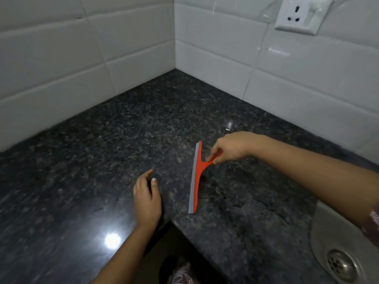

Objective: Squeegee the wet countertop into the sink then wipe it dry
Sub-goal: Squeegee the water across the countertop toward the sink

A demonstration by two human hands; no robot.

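Two bare hands work over a dark speckled granite countertop (pixel 127 128) that fills an inside corner formed by two walls of white tile (pixel 215 37).

Right hand (pixel 231 147): reaches in from the right edge of the countertop. Thumb and fingers are pinched around the short handle of a red squeegee (pixel 196 177). The fingertips cover most of the handle.

Squeegee: the grey rubber blade faces left and runs roughly front to back, with its near end close to the inner front corner of the countertop. The blade edge appears to rest on the stone; contact along its full length cannot be confirmed.

Left hand (pixel 146 198): positioned just left of the blade, near the front edge. It holds nothing. The fingers are loosely curled, thumb apart, slightly blurred. Whether it touches the surface cannot be determined.

Sink (pixel 324 238): a steel basin is set into the countertop at the near right corner, with its round drain strainer (pixel 341 265) visible.

Surface condition: faint wet patches show on the stone right of the blade. A bright light reflection lies near the front left edge.

Wall fitting: a white electrical socket (pixel 297 15) is mounted on the right wall.
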